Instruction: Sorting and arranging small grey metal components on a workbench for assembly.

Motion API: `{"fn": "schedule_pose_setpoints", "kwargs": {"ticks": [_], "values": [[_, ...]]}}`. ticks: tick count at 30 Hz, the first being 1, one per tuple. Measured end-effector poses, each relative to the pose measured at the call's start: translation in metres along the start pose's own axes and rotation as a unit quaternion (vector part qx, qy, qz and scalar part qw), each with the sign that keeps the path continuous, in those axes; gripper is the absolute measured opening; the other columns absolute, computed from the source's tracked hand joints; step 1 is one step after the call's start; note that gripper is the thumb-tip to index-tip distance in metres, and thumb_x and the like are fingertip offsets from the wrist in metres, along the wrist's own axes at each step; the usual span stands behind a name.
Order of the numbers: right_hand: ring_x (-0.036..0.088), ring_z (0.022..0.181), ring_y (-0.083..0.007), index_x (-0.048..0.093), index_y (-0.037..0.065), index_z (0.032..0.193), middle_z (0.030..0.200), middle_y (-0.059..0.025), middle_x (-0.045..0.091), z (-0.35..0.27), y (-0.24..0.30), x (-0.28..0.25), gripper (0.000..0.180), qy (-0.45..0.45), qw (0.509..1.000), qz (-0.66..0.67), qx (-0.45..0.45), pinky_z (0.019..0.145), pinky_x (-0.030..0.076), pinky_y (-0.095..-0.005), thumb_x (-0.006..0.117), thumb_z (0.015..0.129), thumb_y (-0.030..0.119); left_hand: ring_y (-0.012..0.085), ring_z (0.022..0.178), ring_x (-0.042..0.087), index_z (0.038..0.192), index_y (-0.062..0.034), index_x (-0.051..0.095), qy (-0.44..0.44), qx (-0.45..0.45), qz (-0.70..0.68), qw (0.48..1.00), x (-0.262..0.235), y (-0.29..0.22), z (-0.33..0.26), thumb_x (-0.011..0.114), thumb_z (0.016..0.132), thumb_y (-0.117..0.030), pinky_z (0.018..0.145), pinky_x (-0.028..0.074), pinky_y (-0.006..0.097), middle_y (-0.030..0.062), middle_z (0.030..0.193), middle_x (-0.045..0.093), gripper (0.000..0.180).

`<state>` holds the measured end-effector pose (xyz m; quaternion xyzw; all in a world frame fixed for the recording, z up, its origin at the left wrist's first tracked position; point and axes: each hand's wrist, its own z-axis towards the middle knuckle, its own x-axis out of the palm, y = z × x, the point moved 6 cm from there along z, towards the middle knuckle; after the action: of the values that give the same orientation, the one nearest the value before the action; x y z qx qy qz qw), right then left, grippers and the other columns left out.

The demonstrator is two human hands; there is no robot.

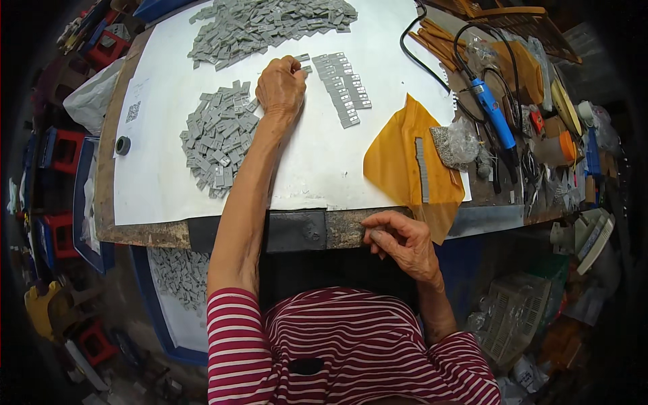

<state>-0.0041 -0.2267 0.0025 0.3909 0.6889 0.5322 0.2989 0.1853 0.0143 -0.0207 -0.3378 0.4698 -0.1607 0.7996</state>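
My left hand [281,88] is stretched over the white sheet [304,162], fingers curled and pressed together. At its fingertips is a small grey rectangular piece [307,69], and another lies just beyond. Right of it, several like pieces lie side by side in two slanting, touching rows [342,91]. A loose pile of grey pieces [219,138] spreads beside my left forearm. Down by the table's front edge, my right hand [405,246] has bent fingers with the thumb drawn in against them. Whatever it may hold is too small or hidden to make out.
A bigger heap of grey pieces [270,27] covers the sheet's far end. On the right lie amber paper [391,155] with a grey strip [422,169], a bag of small metal parts [453,145], and a blue corded tool [494,113]. A blue-rimmed tray [158,317] sits below the table.
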Motion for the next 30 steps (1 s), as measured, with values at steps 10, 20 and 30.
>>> {"fn": "schedule_pose_setpoints", "kwargs": {"ticks": [10,20,30], "values": [[0.055,0.065,-0.0070,0.059,-0.001,0.102,0.080,-0.0048,0.060,-0.001,-0.004,0.002,0.018,-0.018,0.999,0.020,0.019,0.056,0.045,-0.0178,0.055,0.085,0.004,0.0205,0.068,0.060,0.077,-0.0091,0.065,-0.031,0.028,0.024,0.999,0.008,0.001,0.013,0.064,0.069,-0.020,0.062,0.047,0.032,0.0057,0.075,0.063,0.013],[0.055,0.066,-0.0060,0.057,0.000,0.105,0.079,-0.0045,0.062,0.001,-0.010,0.004,0.020,-0.010,0.999,-0.022,0.030,0.057,0.045,-0.0175,0.053,0.087,0.007,0.0198,0.064,0.060,0.079,-0.0040,0.063,-0.058,0.100,-0.038,0.993,-0.006,-0.003,0.004,0.060,0.071,-0.017,0.060,0.046,0.030,0.0093,0.072,0.064,0.016],[0.054,0.065,-0.0066,0.057,-0.003,0.103,0.079,-0.0054,0.061,0.000,-0.002,-0.004,0.019,-0.028,0.999,-0.013,0.009,0.055,0.044,-0.0178,0.052,0.087,0.006,0.0185,0.060,0.060,0.082,0.0023,0.061,0.056,0.135,-0.105,0.984,-0.113,-0.039,-0.087,0.057,0.077,-0.002,0.057,0.047,0.027,0.0127,0.072,0.062,0.008]]}}
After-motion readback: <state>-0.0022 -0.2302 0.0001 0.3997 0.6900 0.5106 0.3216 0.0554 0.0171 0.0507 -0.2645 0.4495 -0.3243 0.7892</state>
